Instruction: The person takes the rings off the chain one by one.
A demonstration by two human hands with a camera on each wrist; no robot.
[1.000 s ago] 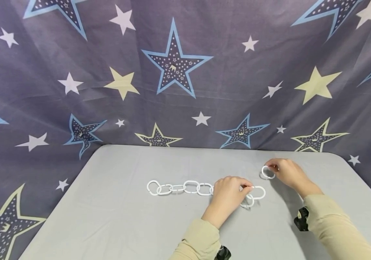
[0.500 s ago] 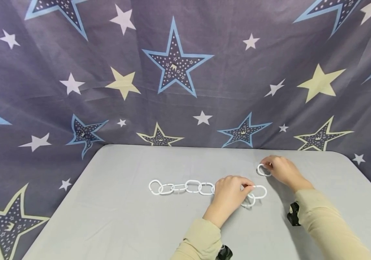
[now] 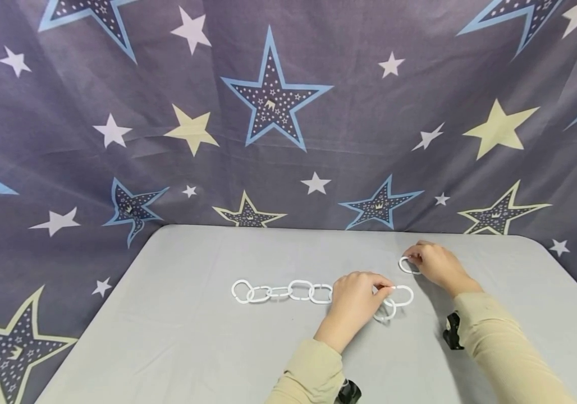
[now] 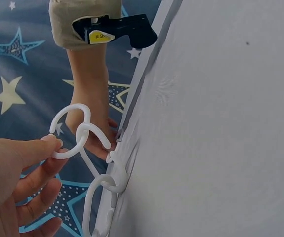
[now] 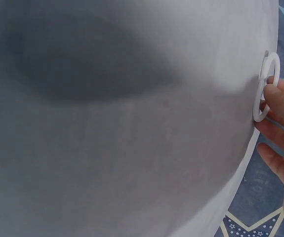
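A chain of white plastic links [image 3: 300,281] lies across the table in the head view, its middle part hidden by my left hand [image 3: 356,300]. Thumb and index finger of that hand pinch an open-sided link [image 3: 410,292] at the chain's right end. In the left wrist view two C-shaped links [image 4: 77,106] hook through each other at the fingertips, with more hanging below. Farther back on the right, my right hand [image 3: 437,265] holds a separate white link [image 3: 411,272] between thumb and fingers. The right wrist view shows this link [image 5: 275,58] standing on edge close to the cloth.
A grey cloth covers the table [image 3: 167,336], whose rounded far edge meets a dark curtain [image 3: 314,146] printed with stars. Black wrist cameras [image 3: 452,331] sit below both tan sleeves [image 3: 500,336].
My right hand has moved a little left with the loose link, toward the chain's end, and then nearly stopped. The left hand keeps its pinch with almost no motion.
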